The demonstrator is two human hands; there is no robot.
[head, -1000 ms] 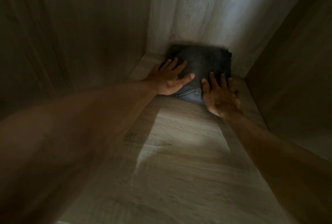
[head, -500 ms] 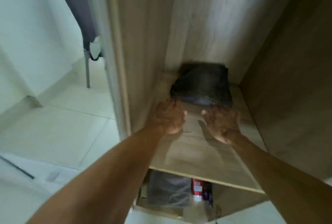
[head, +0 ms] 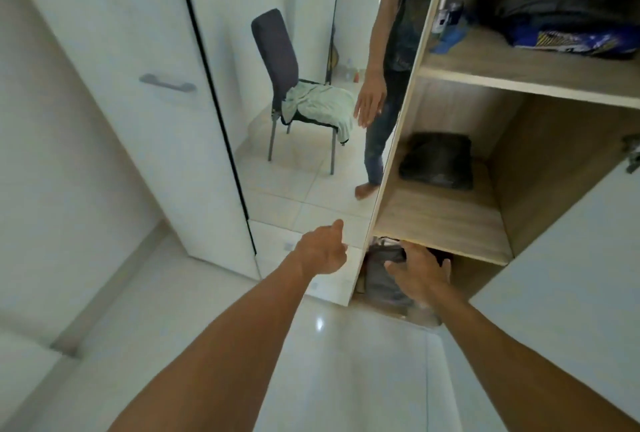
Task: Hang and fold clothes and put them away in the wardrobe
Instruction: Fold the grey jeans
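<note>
No writing is legible. The small bottles (head: 446,14) on the upper wardrobe shelf (head: 485,61) and the blue patterned item (head: 568,41) bear markings too blurred to read.

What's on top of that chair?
A crumpled pale green cloth lies on the chair seat, drooping over its front. It covers most of the seat, so anything beneath is hidden.

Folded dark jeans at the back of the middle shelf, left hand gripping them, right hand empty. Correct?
One thing is wrong. In the head view the left hand grips nothing and is well short of the folded dark jeans. The rest holds: the jeans lie at the back of the middle shelf, and the right hand is empty.
</note>
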